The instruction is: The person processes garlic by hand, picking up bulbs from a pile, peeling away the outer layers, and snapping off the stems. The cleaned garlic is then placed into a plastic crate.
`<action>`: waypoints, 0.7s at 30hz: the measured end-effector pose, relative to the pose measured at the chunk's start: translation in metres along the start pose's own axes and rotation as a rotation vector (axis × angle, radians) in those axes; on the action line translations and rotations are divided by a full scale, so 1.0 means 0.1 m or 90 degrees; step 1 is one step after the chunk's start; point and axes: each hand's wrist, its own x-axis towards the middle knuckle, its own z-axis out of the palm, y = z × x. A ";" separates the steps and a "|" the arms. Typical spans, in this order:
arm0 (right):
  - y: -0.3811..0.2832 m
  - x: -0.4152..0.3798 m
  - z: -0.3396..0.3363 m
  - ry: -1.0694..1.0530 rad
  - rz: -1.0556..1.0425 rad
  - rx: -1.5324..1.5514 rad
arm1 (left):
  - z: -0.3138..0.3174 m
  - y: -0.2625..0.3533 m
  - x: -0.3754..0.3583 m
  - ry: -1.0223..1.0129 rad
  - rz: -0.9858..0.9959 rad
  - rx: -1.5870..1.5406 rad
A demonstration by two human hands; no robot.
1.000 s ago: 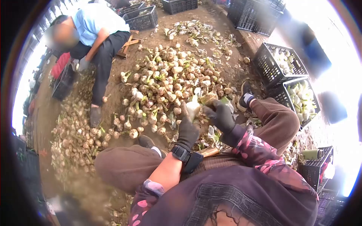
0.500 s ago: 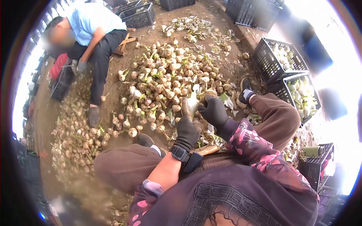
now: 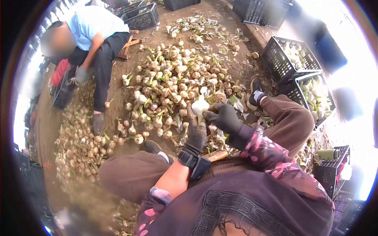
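A peeled white bulb (image 3: 200,105), of the onion or garlic kind, stands out in front of me with its pale stem toward my body. My left hand (image 3: 195,135), in a dark glove, is closed around the stem and lower side. Against the bulb's right side my right hand (image 3: 226,118), gloved too, has its fingers curled in; whether a scrap of skin is pinched there I cannot make out. Just beyond both hands lies a big heap of unpeeled bulbs (image 3: 173,78) with roots and green stems. Loose peelings (image 3: 235,103) lie beside my right hand.
At right stand black crates (image 3: 291,70) with pale peeled vegetables (image 3: 316,96). A co-worker (image 3: 98,23) bends over a crate at left, near another heap of bulbs (image 3: 84,145). Peelings (image 3: 201,27) litter the ground farther off. A green cylinder (image 3: 328,154) rests on a crate at lower right.
The bulb has turned and now shows a smooth round white side. My right hand has shifted slightly down and right. The brownish skin by its fingers is no longer at the fingertips.
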 end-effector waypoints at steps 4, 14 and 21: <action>-0.10 0.08 0.02 0.034 0.016 -0.194 | 0.07 -0.36 0.08 0.042 0.162 0.040; 1.22 0.64 -0.21 0.178 -0.024 -0.178 | -0.09 0.20 -0.05 -0.192 -0.402 -0.820; 0.60 0.08 -0.17 -0.047 -0.194 0.224 | 0.06 0.10 0.04 -0.254 -0.304 -0.470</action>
